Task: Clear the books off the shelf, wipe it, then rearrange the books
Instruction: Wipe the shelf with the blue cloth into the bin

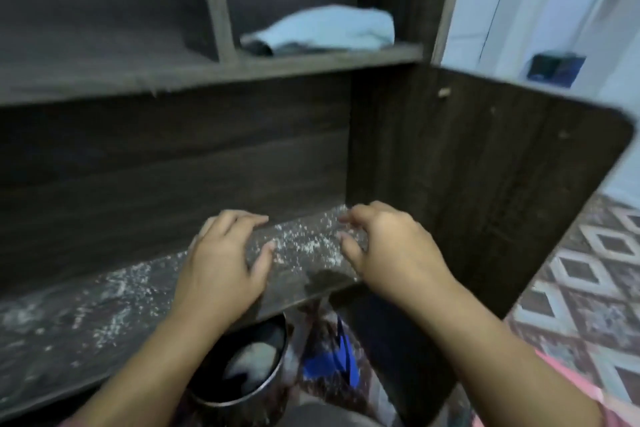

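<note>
We're at the lower shelf (104, 305), and no books are in view on it, so we judge the clearing done. The board is speckled with white dust (304, 239), thickest near the right-hand corner. Our left hand (221, 253) lies on the board, fingers spread and lightly bent, gripping nothing. Our right hand (388, 246) is just beside it over the dusty patch, fingers loosely curled and holding nothing as well. Both seem to be gauging the grit. The pale blue cloth (322, 29) sits bunched in the right compartment of the upper shelf (311, 61), well apart from both hands but within reach for the wiping. Below the board there's a dark bowl (242, 364) with something whitish in it. We can't tell what, though it may be for the cleaning.
</note>
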Demonstrator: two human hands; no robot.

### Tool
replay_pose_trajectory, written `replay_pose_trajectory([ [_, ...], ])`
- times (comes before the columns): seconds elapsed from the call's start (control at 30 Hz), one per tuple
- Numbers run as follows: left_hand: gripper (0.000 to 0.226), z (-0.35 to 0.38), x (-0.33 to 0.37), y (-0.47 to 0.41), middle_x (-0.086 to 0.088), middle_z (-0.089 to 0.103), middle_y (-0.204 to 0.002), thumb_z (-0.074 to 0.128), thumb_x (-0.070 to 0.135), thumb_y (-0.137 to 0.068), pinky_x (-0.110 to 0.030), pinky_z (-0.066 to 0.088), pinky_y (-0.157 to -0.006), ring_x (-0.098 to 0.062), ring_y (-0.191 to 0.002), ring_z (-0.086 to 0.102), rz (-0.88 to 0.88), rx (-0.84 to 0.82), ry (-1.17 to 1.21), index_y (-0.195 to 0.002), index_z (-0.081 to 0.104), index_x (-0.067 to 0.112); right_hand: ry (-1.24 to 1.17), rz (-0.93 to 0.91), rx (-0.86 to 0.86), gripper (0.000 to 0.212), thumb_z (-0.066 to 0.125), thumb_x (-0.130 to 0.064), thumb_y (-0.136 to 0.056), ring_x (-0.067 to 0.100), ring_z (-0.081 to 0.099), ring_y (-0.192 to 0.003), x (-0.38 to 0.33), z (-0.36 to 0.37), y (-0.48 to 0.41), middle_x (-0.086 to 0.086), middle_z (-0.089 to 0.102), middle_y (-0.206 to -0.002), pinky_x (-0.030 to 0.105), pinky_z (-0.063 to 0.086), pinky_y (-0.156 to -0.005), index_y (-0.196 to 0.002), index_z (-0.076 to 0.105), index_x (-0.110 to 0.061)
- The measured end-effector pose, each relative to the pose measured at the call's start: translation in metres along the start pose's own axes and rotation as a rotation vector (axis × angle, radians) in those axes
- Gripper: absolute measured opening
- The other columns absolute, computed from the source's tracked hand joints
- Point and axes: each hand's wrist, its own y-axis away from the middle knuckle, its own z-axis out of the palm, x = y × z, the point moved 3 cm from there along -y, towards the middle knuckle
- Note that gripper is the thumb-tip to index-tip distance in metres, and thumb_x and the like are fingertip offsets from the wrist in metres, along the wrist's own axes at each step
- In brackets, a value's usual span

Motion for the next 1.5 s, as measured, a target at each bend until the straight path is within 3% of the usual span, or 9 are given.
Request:
replay_pose_trajectory([
  [0.13, 0.029, -0.075, 0.03, -0.045, 0.002, 0.06, -0.107, 0.065, 0.029, -0.086, -0.037, 0.048, -0.085, -0.02, -0.099, 0.054, 0.067, 0.174, -0.072, -0.112, 0.067, 0.016, 0.05, -0.18, 0.269, 0.029, 0.057, -0.038, -0.092, 0.015, 0.055, -0.107, -0.035, -0.074, -0.031, -0.007, 0.057, -0.117, 0.029, 0.046, -0.084, -0.12, 0.063, -0.03],
  [0.3, 0.043, -0.13, 0.049, -0.091, -0.003, 0.057, -0.113, 0.069, 0.031, -0.081, -0.042, 0.046, -0.086, -0.024, -0.106, 0.05, 0.135, 0.227, -0.248, -0.121, 0.062, 0.016, 0.094, -0.299, 0.521, 0.041, 0.065, -0.016, -0.082, 0.027, 0.048, -0.115, -0.06, -0.142, -0.098, 0.006, 0.049, -0.131, 0.043, 0.046, -0.09, -0.122, 0.056, -0.017],
  [0.43, 0.06, -0.132, 0.035, -0.102, -0.007, 0.053, -0.121, 0.07, 0.032, -0.081, -0.041, 0.045, -0.09, -0.027, -0.111, 0.046, 0.017, 0.164, -0.302, -0.135, 0.049, 0.015, 0.084, -0.202, 0.146, 0.067, 0.061, -0.026, -0.082, 0.028, 0.037, -0.134, -0.059, -0.156, -0.162, 0.007, 0.038, -0.148, 0.042, 0.035, -0.108, -0.144, 0.036, -0.03],
  [0.53, 0.066, -0.128, 0.029, -0.096, -0.007, 0.052, -0.125, 0.072, 0.03, -0.079, -0.038, 0.046, -0.091, -0.026, -0.113, 0.045, 0.039, 0.161, -0.324, -0.138, 0.046, 0.014, 0.109, -0.145, -0.045, 0.053, 0.053, -0.037, -0.088, 0.028, 0.047, -0.126, -0.055, -0.143, -0.183, 0.005, 0.049, -0.142, 0.042, 0.041, -0.103, -0.14, 0.041, -0.039],
  [0.67, 0.068, -0.125, 0.029, -0.087, -0.004, 0.047, -0.134, 0.068, 0.031, -0.08, -0.034, 0.039, -0.101, -0.022, -0.124, 0.041, 0.044, 0.156, -0.267, -0.141, 0.042, 0.015, 0.35, -0.191, 0.293, 0.037, 0.049, -0.038, -0.093, 0.033, 0.057, -0.107, -0.067, -0.141, -0.161, 0.009, 0.06, -0.119, 0.037, 0.034, -0.077, -0.129, 0.049, -0.027],
  [0.8, 0.071, -0.119, 0.028, -0.074, 0.0, 0.026, -0.154, 0.065, 0.034, -0.085, -0.033, 0.022, -0.112, -0.018, -0.145, 0.017, 0.025, 0.069, -0.196, -0.147, 0.032, 0.021, 0.153, -0.137, 0.572, 0.045, 0.055, -0.036, -0.089, 0.032, 0.054, -0.102, -0.075, -0.118, -0.081, 0.01, 0.059, -0.111, 0.035, 0.033, -0.071, -0.132, 0.049, -0.026],
  [1.1, 0.049, -0.029, -0.015, 0.039, 0.001, 0.047, -0.127, 0.06, 0.028, -0.087, -0.04, 0.04, -0.101, -0.019, -0.121, 0.04, -0.188, -0.094, 0.014, -0.134, 0.047, 0.022, -0.266, 0.25, 0.178, 0.052, 0.059, -0.03, -0.089, 0.024, 0.054, -0.103, -0.041, 0.068, 0.003, 0.007, 0.051, -0.119, 0.034, 0.042, -0.085, -0.139, 0.044, -0.034],
  [1.37, 0.038, 0.052, -0.068, 0.114, -0.003, 0.056, -0.113, 0.061, 0.027, -0.085, -0.041, 0.047, -0.09, -0.025, -0.107, 0.052, -0.166, -0.418, 0.008, -0.121, 0.058, 0.014, -0.181, 0.297, 0.038, 0.058, 0.057, -0.022, -0.092, 0.032, 0.053, -0.113, -0.014, 0.141, -0.023, 0.011, 0.04, -0.136, 0.043, 0.045, -0.093, -0.142, 0.039, -0.044],
  [1.5, 0.038, 0.07, -0.081, 0.115, -0.002, 0.055, -0.113, 0.064, 0.028, -0.086, -0.039, 0.045, -0.09, -0.024, -0.107, 0.048, -0.148, -0.481, 0.015, -0.122, 0.058, 0.016, -0.069, 0.255, 0.007, 0.06, 0.062, -0.023, -0.09, 0.03, 0.054, -0.105, -0.002, 0.166, -0.019, 0.009, 0.043, -0.126, 0.047, 0.048, -0.09, -0.142, 0.039, -0.044],
])
